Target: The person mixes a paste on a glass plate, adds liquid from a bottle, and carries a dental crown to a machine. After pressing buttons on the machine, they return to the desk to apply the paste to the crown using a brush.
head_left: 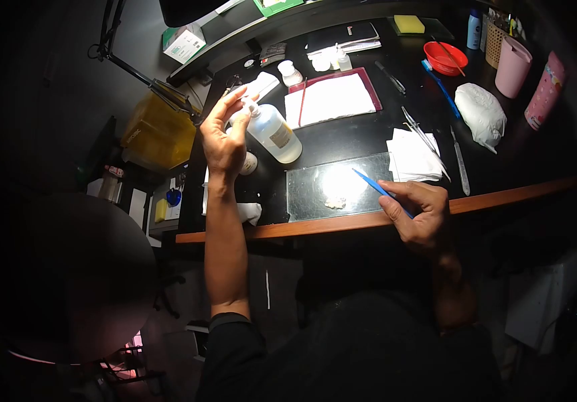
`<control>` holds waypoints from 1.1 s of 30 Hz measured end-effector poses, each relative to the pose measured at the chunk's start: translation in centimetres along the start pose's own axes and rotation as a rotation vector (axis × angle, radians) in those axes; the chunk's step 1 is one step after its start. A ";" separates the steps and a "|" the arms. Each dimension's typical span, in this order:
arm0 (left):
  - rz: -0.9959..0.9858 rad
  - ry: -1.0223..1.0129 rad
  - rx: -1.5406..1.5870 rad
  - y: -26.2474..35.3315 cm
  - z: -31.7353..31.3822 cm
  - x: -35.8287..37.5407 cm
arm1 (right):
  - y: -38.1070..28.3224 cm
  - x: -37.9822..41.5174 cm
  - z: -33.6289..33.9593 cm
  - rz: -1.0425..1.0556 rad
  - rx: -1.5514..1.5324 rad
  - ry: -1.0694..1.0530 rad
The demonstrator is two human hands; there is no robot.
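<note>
At the cap of a clear plastic bottle [276, 136], my left hand [227, 137] has its fingers closed round the top; the bottle leans to the left. My right hand [420, 213] grips a thin blue tool [373, 182], its tip pointing up and left over a glass plate [305, 194]. A small pale lump [334, 202] lies on the plate, below the bright glare of the lamp. White paper sheets [405, 155] with metal tweezers [425, 137] on them are just beyond my right hand. A metal scalpel-like tool [461, 164] lies to their right.
Behind the plate is a maroon tray [377, 100] with white paper. Farther right are a red bowl [441, 61], a crumpled white bundle [481, 112] and a pink cup [514, 67]. A lamp arm [142, 77] stands at the left. A wooden edge [502, 195] borders the table.
</note>
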State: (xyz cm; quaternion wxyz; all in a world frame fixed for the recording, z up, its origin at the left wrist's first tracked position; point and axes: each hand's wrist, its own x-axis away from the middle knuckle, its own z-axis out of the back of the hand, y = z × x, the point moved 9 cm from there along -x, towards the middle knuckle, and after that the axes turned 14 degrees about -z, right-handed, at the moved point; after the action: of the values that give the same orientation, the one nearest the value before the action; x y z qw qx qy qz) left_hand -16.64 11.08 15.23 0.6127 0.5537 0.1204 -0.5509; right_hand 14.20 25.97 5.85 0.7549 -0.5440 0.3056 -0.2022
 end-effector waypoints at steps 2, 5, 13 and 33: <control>0.060 0.085 0.236 -1.3 -0.9 0.4 | 0.0 0.0 -0.1 0.020 -0.020 0.008; 0.091 0.107 0.260 -2.3 -2.7 1.2 | 0.2 0.1 -0.2 -0.016 0.005 -0.005; -0.155 0.235 0.293 -3.8 -3.2 2.2 | 0.4 0.1 -0.4 0.003 0.001 -0.006; -0.230 0.386 0.053 -0.6 -1.8 2.7 | -0.3 -0.3 -1.3 0.059 0.135 -0.019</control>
State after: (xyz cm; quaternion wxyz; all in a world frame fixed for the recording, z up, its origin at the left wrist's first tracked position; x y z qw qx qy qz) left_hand -15.31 11.20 12.18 0.4965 0.6475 0.2833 -0.5040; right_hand 13.10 25.14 5.87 0.7984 -0.4844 0.2999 -0.1946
